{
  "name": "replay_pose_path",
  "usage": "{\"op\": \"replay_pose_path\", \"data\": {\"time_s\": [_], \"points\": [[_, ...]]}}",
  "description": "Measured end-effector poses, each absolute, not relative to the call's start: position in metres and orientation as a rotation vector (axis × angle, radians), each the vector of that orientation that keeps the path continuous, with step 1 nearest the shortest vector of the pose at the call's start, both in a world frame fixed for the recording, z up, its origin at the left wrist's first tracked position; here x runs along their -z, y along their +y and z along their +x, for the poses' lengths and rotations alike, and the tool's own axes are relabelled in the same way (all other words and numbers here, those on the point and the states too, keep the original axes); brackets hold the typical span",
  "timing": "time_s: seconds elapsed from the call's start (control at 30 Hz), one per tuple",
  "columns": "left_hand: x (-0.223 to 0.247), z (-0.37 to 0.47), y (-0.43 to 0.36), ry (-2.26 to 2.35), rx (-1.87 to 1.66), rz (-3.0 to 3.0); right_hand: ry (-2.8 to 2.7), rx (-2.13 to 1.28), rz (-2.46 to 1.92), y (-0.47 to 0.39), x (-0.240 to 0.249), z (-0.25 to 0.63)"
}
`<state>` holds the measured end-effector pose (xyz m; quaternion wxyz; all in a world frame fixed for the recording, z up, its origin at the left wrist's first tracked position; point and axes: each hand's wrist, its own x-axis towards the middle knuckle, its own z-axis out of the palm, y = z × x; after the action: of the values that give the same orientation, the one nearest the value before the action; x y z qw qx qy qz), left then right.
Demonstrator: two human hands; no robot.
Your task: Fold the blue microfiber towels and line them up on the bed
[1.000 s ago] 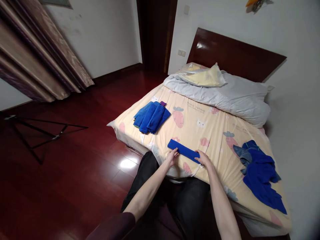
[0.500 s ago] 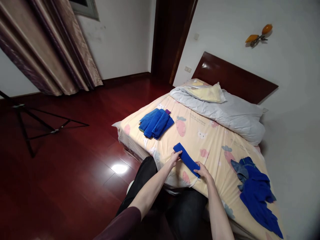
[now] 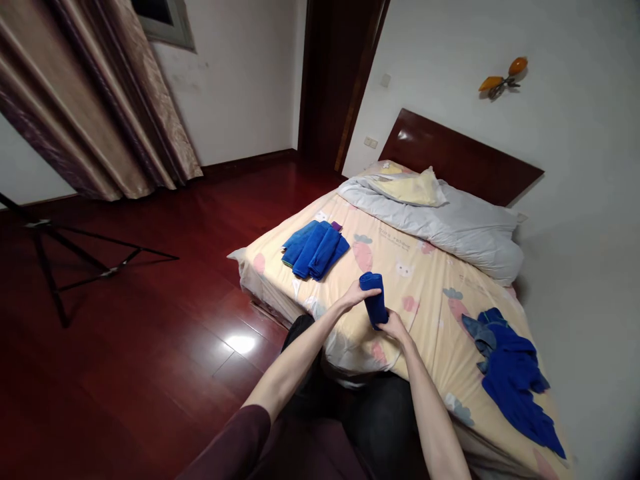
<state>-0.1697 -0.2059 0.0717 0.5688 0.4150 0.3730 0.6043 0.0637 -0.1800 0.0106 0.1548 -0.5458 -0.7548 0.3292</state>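
Observation:
Both hands grip a rolled blue towel (image 3: 374, 303) above the near edge of the bed (image 3: 430, 320). My left hand (image 3: 357, 294) holds its upper end, thumb across the front. At the lower end, my right hand (image 3: 393, 325) is closed around the roll. Beyond my left hand lies a group of folded or rolled blue towels (image 3: 316, 250), side by side, with a bit of purple at the back. To the right of my right hand, a loose heap of crumpled blue cloths (image 3: 515, 377) spreads over the sheet, with greyer blue pieces at its left.
A grey-white quilt (image 3: 465, 240) and a yellow pillow (image 3: 413, 190) lie by the dark wooden headboard (image 3: 463, 157). On the red floor at left stands a black tripod (image 3: 95, 263), near long curtains (image 3: 100, 113). My legs are against the bed's near side.
The blue cloth was a long flat strip tilted down to the right; now it is a shorter, thicker, nearly upright roll. Both hands have come closer together, and the view has shifted slightly.

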Motion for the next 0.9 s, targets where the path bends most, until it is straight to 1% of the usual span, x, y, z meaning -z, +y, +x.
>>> {"op": "replay_pose_path", "data": {"time_s": [0.13,0.3,0.37,0.5,0.67,0.9], "points": [[-0.101,-0.193,-0.204,0.875,-1.390,1.171,-1.887,-1.107,-1.433,-0.181,-0.014,0.021],[-0.127,-0.227,-0.195,0.939,-1.305,1.349,-1.688,-1.163,-1.182,-0.172,-0.025,-0.045],[-0.136,-0.242,-0.191,0.976,-1.280,1.395,-1.667,-1.175,-1.170,-0.165,-0.031,-0.070],[-0.151,-0.270,-0.184,1.001,-1.297,1.438,-1.725,-1.123,-1.295,-0.154,-0.040,-0.108],[-0.154,-0.290,-0.177,1.067,-1.249,1.526,-1.728,-1.111,-1.355,-0.146,-0.038,-0.136],[-0.141,-0.298,-0.173,1.144,-1.146,1.616,-1.784,-1.139,-1.424,-0.139,-0.016,-0.153]]}}
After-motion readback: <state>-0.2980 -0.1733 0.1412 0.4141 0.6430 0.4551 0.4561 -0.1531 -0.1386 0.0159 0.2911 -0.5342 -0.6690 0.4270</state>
